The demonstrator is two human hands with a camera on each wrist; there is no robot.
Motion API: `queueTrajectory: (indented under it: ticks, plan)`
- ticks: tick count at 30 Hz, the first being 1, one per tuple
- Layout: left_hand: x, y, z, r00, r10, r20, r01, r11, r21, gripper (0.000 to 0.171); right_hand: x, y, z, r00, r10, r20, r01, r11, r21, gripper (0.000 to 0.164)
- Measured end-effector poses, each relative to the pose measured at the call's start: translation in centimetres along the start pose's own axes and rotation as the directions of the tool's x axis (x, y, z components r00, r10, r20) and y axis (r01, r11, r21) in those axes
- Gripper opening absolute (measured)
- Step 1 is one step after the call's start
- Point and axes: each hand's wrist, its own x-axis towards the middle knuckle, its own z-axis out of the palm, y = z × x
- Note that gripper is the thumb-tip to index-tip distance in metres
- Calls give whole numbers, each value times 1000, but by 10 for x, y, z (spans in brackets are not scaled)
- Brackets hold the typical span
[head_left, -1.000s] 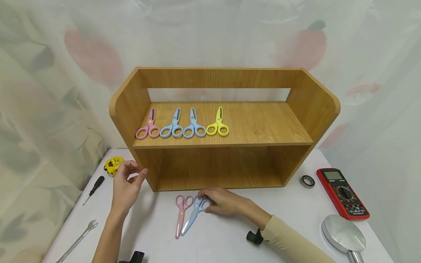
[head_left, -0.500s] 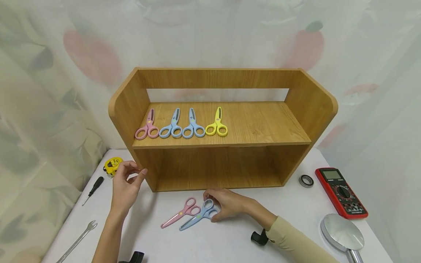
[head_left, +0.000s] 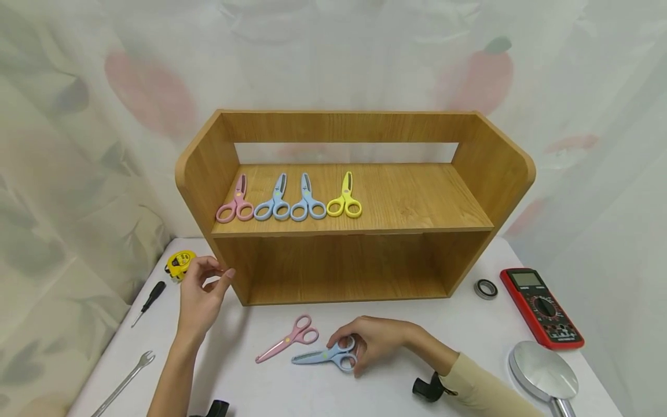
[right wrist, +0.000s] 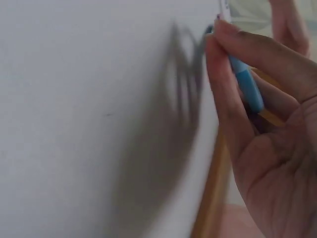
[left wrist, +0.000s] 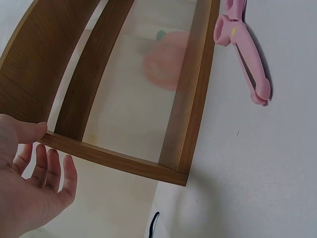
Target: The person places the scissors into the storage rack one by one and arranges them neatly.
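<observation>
My right hand [head_left: 377,337] pinches the handle loops of a pair of light blue scissors [head_left: 322,356] in front of the shelf, blades pointing left. In the right wrist view, thumb and index finger meet over a blue handle [right wrist: 250,91]. Just left of it, pink scissors [head_left: 292,339] lie on the table, tips toward the lower left. My left hand [head_left: 200,301] holds the front edge of the left side panel of a wooden shelf [left wrist: 114,157], thumb on one side and bent fingers on the other. Pink, blue and yellow scissors [head_left: 345,200] lie in a row on the upper board.
A tape measure [head_left: 179,263], a screwdriver [head_left: 151,301] and a wrench [head_left: 125,382] lie on the left of the table. To the right are a bearing ring [head_left: 486,289], a red multimeter [head_left: 543,308] and a round metal-framed magnifier [head_left: 543,369].
The right hand has drawn the blue scissors right and toward the front, turning their blades leftward. The pink scissors swung their tips left, then stopped. The left hand stays at the shelf.
</observation>
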Motion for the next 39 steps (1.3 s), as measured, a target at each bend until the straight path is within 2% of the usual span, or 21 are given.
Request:
queueTrajectory:
  ticks: [3,5,6,8,9,10,11,13,15,16,18,21,23,26,30,33,37,39]
  plan:
    - [-1,0,0,1000,-3,2,2,1000,5,36,-14,-17,-6,998,-35,-49,36,999,12,60]
    - [-1,1,0,1000,-6,6,6,1000,11,36,-26,-34,-15,990,-88,-113,89,996,2,60]
    - [-1,1,0,1000,-7,7,7,1000,13,36,-33,-44,-20,979,-126,-158,126,992,-9,61]
    - [-1,1,0,1000,-6,6,6,1000,14,36,-47,-65,-33,940,-217,-263,223,975,-9,63]
    - [-1,1,0,1000,-5,4,5,1000,16,36,-53,-75,-41,907,-266,-325,267,963,-42,64]
    - [-1,1,0,1000,-3,2,3,1000,16,36,-58,-84,-49,862,-326,-388,314,945,-95,65]
    - [0,1,0,1000,-1,-1,1,1000,17,36,-63,-92,-58,811,-376,-449,349,926,-145,67]
    - [0,1,0,1000,2,-4,-2,1000,18,36,-72,-106,-76,708,-432,-559,354,902,-249,71]
    - [0,1,-1,1000,1,-4,-1,1000,22,36,-78,-116,-94,625,-430,-651,264,902,-342,72]
    - [0,1,-1,1000,0,-3,0,1000,22,36,-80,-119,-104,592,-416,-690,203,906,-371,72]
    - [0,0,-1,1000,-1,-1,1,1000,20,36,-80,-123,-122,558,-339,-757,55,926,-374,69]
    - [0,-1,-1,1000,-1,0,1,1000,16,36,-74,-121,-144,551,-204,-809,-137,934,-329,64]
    - [0,-1,0,1000,0,0,0,1000,16,36,-69,-117,-154,559,-128,-819,-214,932,-291,60]
    - [0,-2,0,1000,2,1,-2,1000,17,36,-60,-114,-161,564,-67,-823,-283,921,-268,56]
    - [0,-2,0,1000,3,0,-3,1000,17,36,-53,-115,-163,555,-53,-830,-304,916,-262,53]
    - [0,-1,-1,1000,1,0,-1,1000,17,36,-51,-115,-164,552,-52,-832,-290,924,-250,52]
    - [0,-1,-1,1000,2,1,-2,1000,18,36,-55,-114,-163,554,-68,-830,-224,948,-228,50]
    - [0,-1,0,1000,1,2,-1,1000,21,36,-59,-112,-160,537,-114,-836,-167,957,-238,49]
